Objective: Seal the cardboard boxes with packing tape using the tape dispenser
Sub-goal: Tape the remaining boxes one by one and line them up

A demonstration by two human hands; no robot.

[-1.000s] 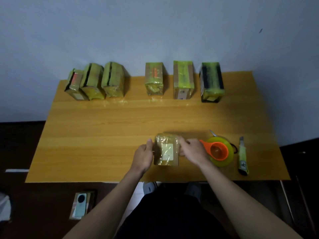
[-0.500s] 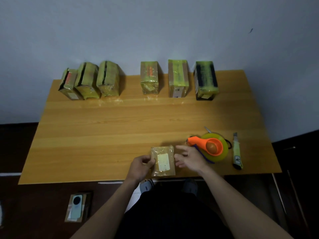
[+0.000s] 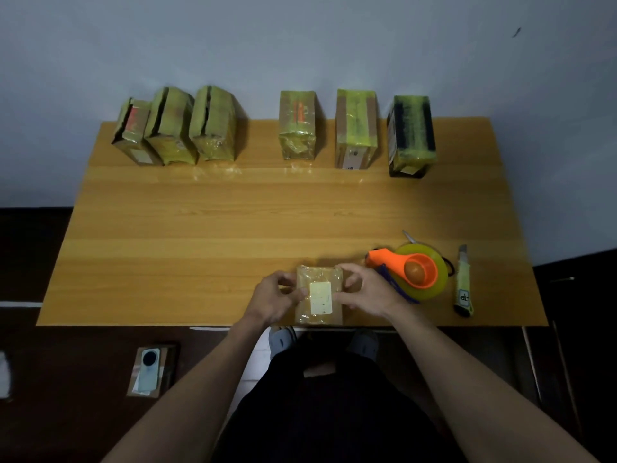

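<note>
Both hands, left hand [image 3: 271, 297] and right hand [image 3: 366, 290], gripped a small taped box [image 3: 320, 305] just left of the orange tape dispenser [image 3: 412, 270].

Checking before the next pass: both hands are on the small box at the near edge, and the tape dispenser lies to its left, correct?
Not quite. The head view shows the tape dispenser to the right of the small box, not the left. The left hand and right hand do both hold that box at the near edge.
</note>
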